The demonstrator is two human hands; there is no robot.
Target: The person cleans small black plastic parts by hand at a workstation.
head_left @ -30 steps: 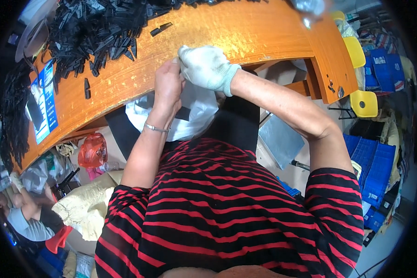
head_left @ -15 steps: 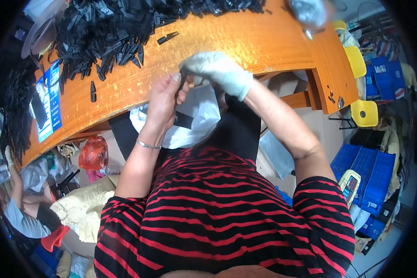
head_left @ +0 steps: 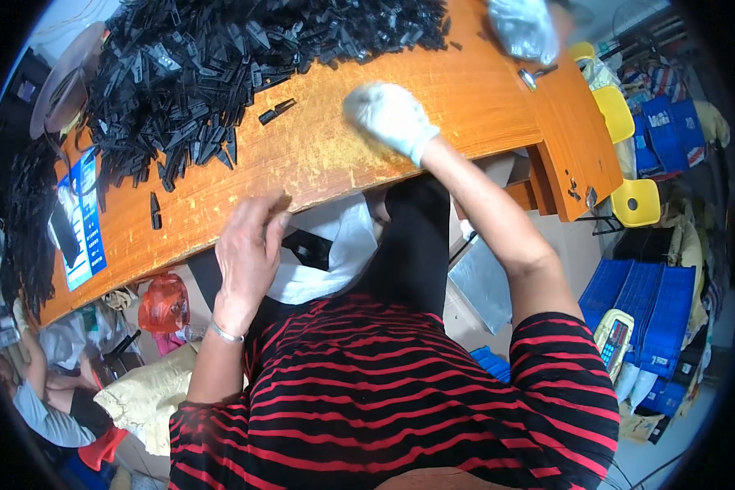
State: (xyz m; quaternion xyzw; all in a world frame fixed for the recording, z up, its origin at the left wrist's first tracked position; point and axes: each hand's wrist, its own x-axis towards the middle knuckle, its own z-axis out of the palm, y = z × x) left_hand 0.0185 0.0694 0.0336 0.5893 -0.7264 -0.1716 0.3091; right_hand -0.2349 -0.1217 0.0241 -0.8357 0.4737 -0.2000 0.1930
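Bare and loosely curled, my left hand (head_left: pixel 249 245) is at the table's front edge, beside the white bag (head_left: pixel 355 237) in my lap. Its thumb stands a little apart from the fingers, and no piece shows plainly in it. Over the tabletop, my right hand (head_left: pixel 390 118) wears a white glove; motion smears its fingers, so whether it holds anything is unclear. A single black clip-like plastic piece (head_left: pixel 277 111) lies between my right hand and a big heap of similar black pieces (head_left: pixel 196 82). Another black piece (head_left: pixel 155 211) rests nearer the front edge. Dark pieces show inside the bag.
The wooden table (head_left: pixel 482 106) carries a blue-and-white printed sheet (head_left: pixel 83 220) at left and a clear plastic bag (head_left: pixel 524 31) at far right. Yellow stools (head_left: pixel 635 202) and blue folded stacks (head_left: pixel 641 310) stand to the right. Another person (head_left: pixel 49 412) sits at lower left.
My hands have parted. The left moved down and left to the table edge; the gloved right moved right, over the tabletop. The dark piece between them earlier no longer shows there.
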